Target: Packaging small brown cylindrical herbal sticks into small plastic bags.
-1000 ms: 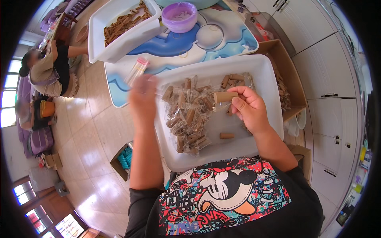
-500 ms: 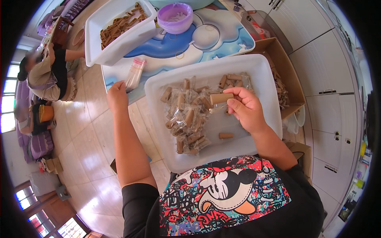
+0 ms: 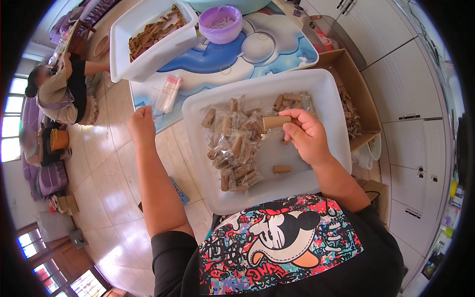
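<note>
Brown tube [image 3: 275, 122] looks like matt cardboard, pretty smooth, while the wrapped pieces [image 3: 237, 144] sit in thin, crinkly plastic that's super shiny. The flat bags [image 3: 168, 95] are clear, glossy film too. White tub [image 3: 284, 186] seems to be smooth plastic, kinda satin. Big carton [image 3: 369, 119] is plain dull cardboard, floor tiles [image 3: 109, 180] are really glossy, and the black shirt [image 3: 173, 255] is matt cloth.
</note>
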Demonstrator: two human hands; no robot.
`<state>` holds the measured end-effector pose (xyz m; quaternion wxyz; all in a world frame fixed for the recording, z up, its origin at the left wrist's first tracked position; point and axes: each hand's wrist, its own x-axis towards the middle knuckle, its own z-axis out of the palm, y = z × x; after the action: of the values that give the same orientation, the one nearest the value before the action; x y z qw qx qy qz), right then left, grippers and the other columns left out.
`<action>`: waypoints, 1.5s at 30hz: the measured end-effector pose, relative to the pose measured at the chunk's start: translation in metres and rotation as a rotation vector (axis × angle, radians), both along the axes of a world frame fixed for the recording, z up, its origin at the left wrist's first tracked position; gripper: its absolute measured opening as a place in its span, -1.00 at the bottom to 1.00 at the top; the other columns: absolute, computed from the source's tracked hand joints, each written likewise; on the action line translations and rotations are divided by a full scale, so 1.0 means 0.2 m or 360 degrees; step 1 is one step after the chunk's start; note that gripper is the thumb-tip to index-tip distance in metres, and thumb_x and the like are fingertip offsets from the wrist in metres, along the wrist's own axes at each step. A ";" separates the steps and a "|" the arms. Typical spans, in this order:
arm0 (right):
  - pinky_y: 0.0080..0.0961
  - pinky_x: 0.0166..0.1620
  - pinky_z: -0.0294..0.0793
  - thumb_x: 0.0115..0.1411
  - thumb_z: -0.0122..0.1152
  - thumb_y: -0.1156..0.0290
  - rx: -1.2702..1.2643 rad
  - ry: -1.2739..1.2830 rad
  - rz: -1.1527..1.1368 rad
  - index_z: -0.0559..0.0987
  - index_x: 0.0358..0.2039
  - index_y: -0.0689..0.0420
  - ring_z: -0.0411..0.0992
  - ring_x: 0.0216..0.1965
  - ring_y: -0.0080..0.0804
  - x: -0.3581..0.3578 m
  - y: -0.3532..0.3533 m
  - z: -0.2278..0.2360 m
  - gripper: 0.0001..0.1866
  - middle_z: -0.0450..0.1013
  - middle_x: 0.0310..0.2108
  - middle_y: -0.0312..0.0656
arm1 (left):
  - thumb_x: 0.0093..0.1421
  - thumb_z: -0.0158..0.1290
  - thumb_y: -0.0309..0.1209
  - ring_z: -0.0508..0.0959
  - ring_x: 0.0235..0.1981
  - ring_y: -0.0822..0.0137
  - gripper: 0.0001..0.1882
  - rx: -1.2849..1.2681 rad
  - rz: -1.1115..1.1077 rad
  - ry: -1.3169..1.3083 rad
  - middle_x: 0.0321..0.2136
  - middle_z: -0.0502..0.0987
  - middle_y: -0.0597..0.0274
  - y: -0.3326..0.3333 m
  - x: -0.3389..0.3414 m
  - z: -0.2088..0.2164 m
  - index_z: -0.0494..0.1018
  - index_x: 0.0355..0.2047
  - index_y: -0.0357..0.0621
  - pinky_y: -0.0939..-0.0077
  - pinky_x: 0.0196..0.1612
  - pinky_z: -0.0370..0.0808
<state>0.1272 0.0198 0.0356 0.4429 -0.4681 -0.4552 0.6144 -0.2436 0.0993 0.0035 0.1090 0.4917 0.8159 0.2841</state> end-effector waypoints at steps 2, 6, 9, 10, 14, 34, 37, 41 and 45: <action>-0.79 -0.44 0.21 0.15 0.04 0.50 0.0006 0.0012 0.0008 0.41 -0.15 0.23 0.25 -0.51 -0.73 -0.01 0.00 0.00 -0.77 0.31 -0.51 -0.40 | 0.09 -0.01 -0.35 0.53 -0.53 0.35 -0.79 0.0108 -0.0111 0.0336 -0.55 0.54 0.14 -0.01 -0.05 -0.04 0.52 -0.37 -0.22 0.51 -0.40 0.43; -0.79 -0.45 0.22 0.15 0.04 0.49 0.0022 -0.0004 -0.0023 0.41 -0.15 0.22 0.25 -0.51 -0.73 0.00 0.00 0.01 -0.77 0.31 -0.52 -0.41 | 0.11 -0.01 -0.38 0.51 -0.53 0.47 -0.79 0.0526 -0.0035 0.0378 -0.53 0.54 0.17 -0.04 0.05 0.08 0.51 -0.32 -0.23 0.62 -0.41 0.42; -0.80 -0.47 0.22 0.15 0.04 0.49 0.0145 -0.0061 -0.0138 0.42 -0.16 0.22 0.25 -0.53 -0.73 0.01 0.00 0.01 -0.77 0.32 -0.52 -0.41 | 0.09 0.02 -0.46 0.49 -0.54 0.51 -0.86 0.0496 -0.0037 -0.0540 -0.55 0.52 0.24 -0.12 0.30 0.25 0.50 -0.37 -0.26 0.68 -0.45 0.41; -0.80 -0.47 0.22 0.15 0.04 0.49 0.0136 -0.0063 -0.0144 0.42 -0.16 0.22 0.25 -0.53 -0.73 0.02 0.00 0.01 -0.77 0.32 -0.52 -0.41 | 0.08 0.03 -0.47 0.49 -0.54 0.51 -0.87 0.0396 -0.0141 -0.0715 -0.56 0.51 0.26 -0.16 0.40 0.28 0.49 -0.38 -0.27 0.69 -0.46 0.40; -0.80 -0.48 0.23 0.15 0.04 0.49 0.0196 -0.0046 -0.0165 0.42 -0.15 0.22 0.25 -0.54 -0.73 0.01 0.00 0.02 -0.77 0.33 -0.52 -0.41 | 0.06 0.04 -0.47 0.46 -0.59 0.52 -0.85 0.0231 -0.0240 -0.0899 -0.56 0.50 0.24 -0.20 0.52 0.24 0.47 -0.41 -0.33 0.67 -0.51 0.39; -0.78 -0.42 0.28 0.12 0.05 0.56 0.0493 -0.0125 -0.0381 0.43 -0.15 0.23 0.28 -0.50 -0.70 0.03 0.01 -0.03 -0.75 0.39 -0.46 -0.36 | 0.04 0.08 -0.56 0.39 -0.67 0.55 -0.92 -0.0433 -0.0649 -0.1598 -0.66 0.45 0.29 -0.38 0.81 0.23 0.43 -0.50 -0.35 0.70 -0.59 0.34; -0.77 -0.40 0.30 0.10 0.06 0.60 0.0653 -0.0296 -0.0285 0.43 -0.16 0.25 0.29 -0.50 -0.69 0.04 0.01 -0.04 -0.75 0.41 -0.47 -0.36 | 0.04 0.08 -0.55 0.39 -0.67 0.55 -0.92 -0.0433 -0.0656 -0.1611 -0.67 0.44 0.29 -0.38 0.82 0.24 0.43 -0.50 -0.35 0.70 -0.60 0.33; -0.78 -0.41 0.29 0.11 0.06 0.58 0.0621 -0.0310 -0.0320 0.43 -0.16 0.26 0.29 -0.51 -0.69 0.04 0.00 -0.02 -0.75 0.40 -0.50 -0.37 | 0.04 0.09 -0.54 0.38 -0.68 0.55 -0.91 -0.0391 -0.0714 -0.1633 -0.68 0.44 0.30 -0.38 0.82 0.23 0.43 -0.50 -0.34 0.69 -0.61 0.33; -0.78 -0.42 0.29 0.12 0.07 0.55 0.0489 -0.0200 -0.0353 0.44 -0.16 0.25 0.28 -0.51 -0.70 0.05 0.00 -0.02 -0.76 0.40 -0.49 -0.37 | 0.05 0.10 -0.49 0.40 -0.69 0.53 -0.88 -0.0456 -0.0662 -0.1675 -0.66 0.46 0.28 -0.37 0.83 0.26 0.44 -0.49 -0.33 0.69 -0.62 0.35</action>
<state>0.1364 0.0206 0.0313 0.5449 -0.4798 -0.5160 0.4546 -0.0782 0.0247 0.0546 0.6185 0.4146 0.5687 0.3497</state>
